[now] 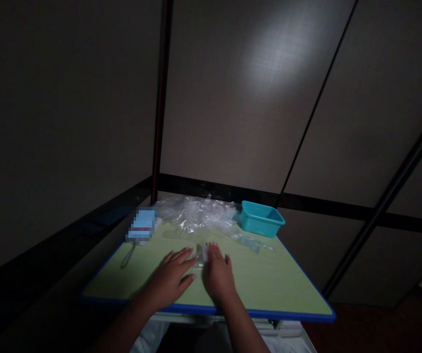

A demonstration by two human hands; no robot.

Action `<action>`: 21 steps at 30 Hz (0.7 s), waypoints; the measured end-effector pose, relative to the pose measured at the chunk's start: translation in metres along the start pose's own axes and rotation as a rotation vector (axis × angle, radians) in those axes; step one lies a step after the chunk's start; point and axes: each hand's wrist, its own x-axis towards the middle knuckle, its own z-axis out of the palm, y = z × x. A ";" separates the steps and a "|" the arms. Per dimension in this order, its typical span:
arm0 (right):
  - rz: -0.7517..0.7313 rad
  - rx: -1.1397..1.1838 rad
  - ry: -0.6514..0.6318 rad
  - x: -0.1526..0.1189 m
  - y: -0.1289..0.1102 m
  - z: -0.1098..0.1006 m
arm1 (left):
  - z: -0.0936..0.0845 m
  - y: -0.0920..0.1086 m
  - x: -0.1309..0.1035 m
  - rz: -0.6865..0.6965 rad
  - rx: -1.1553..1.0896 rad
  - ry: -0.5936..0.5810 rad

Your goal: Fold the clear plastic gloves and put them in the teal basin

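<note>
Quietly lit, a person's bare hands meet over a small clear plastic piece [201, 255] near the middle of a pale green tabletop [277, 284]. The left hand [170, 279] lies palm down with its fingers spread, fingertips at the piece's left side; the right hand [218, 277] is also palm down, its fingers close together over the right side. Whether either hand pinches the film cannot be told. One piece lies under attention, apart from the rest, and no finished stack or row can be made out; the bulk of the thin, glossy plastic sits beyond in a loose heap [196, 215], crinkled, see-through and catching the light in sharp white creases. A flatter plastic strip [249, 242], tinged bluish, trails in front of a turquoise tub [257, 226], smooth-walled and rectangular with rounded corners and a rolled rim. Toward the far left is a boxy light-blue item [142, 225], its detail blurred out, with a thin looped cord [128, 256] beside it. Blue edging [291, 314] borders the tabletop, and dark, matte wall panels [233, 98] stand behind
</note>
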 end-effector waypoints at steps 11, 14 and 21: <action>0.198 0.046 0.022 0.003 0.003 -0.006 | 0.007 0.032 0.025 0.082 0.077 -0.203; 0.202 0.087 0.029 0.002 0.004 -0.007 | 0.014 0.044 0.034 0.019 0.091 -0.223; 0.178 0.125 0.034 0.001 0.007 -0.007 | 0.031 0.040 0.040 -0.047 0.089 -0.228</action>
